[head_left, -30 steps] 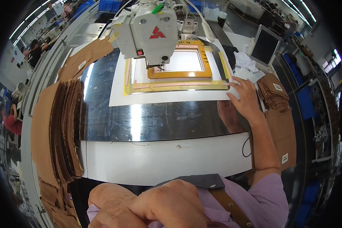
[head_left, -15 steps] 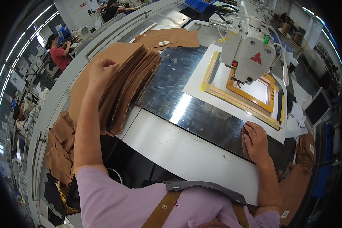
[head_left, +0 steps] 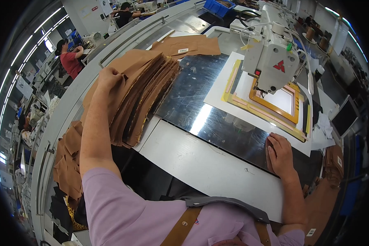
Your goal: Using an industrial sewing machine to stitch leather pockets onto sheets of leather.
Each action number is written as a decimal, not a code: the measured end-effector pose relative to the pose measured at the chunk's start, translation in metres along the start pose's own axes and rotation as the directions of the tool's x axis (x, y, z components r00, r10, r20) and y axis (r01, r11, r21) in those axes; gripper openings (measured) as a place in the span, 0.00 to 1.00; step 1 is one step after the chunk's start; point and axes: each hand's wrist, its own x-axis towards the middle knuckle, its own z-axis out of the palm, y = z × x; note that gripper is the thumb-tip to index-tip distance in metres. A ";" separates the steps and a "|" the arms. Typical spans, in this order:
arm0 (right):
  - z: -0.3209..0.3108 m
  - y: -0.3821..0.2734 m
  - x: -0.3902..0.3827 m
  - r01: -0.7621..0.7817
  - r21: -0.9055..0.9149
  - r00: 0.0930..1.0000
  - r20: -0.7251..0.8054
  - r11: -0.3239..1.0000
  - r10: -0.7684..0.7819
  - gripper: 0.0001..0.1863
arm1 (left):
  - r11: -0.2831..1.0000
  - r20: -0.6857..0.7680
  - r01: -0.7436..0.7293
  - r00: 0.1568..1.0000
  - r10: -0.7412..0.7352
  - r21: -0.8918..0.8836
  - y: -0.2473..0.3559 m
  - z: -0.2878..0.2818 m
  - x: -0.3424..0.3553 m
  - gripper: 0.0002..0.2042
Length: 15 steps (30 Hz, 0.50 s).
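Note:
My left hand (head_left: 110,78) is on the tall stack of brown fabric pieces (head_left: 95,97) at the left, its fingers pinched on the top piece's edge. My right hand (head_left: 277,151) lies with loosely bent fingers on the steel plate (head_left: 184,102), below the right part of a white sheet (head_left: 217,92). On that sheet is a template with yellow tape and an orange rectangular frame (head_left: 274,107) under the head of a grey industrial sewing machine (head_left: 270,53).
More brown pieces lie at the back (head_left: 197,43), lower left (head_left: 67,162) and right (head_left: 332,164). A screen (head_left: 342,117), scrap paper (head_left: 322,139) and a blue bin (head_left: 215,7) surround the table. A co-worker in red (head_left: 69,63) sits beyond the left rail.
My view has swung left. My left hand has come onto the brown stack and pinched the top piece. My right hand has moved down from the template's edge onto the bare steel.

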 end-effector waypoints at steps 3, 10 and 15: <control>-0.004 0.001 -0.002 0.005 0.010 1.000 -0.007 1.000 -0.005 0.18 | 0.756 0.030 0.342 0.919 -0.393 -0.559 -0.014 0.016 0.014 0.08; -0.004 0.007 -0.002 -0.012 0.035 1.000 -0.021 0.999 0.012 0.17 | 0.056 0.172 0.164 0.885 0.432 -0.985 0.198 0.028 -0.078 0.04; 0.006 0.025 0.011 -0.341 0.437 0.929 0.023 0.833 0.368 0.18 | 0.217 0.246 0.117 0.415 0.876 -0.969 0.281 0.056 -0.186 0.05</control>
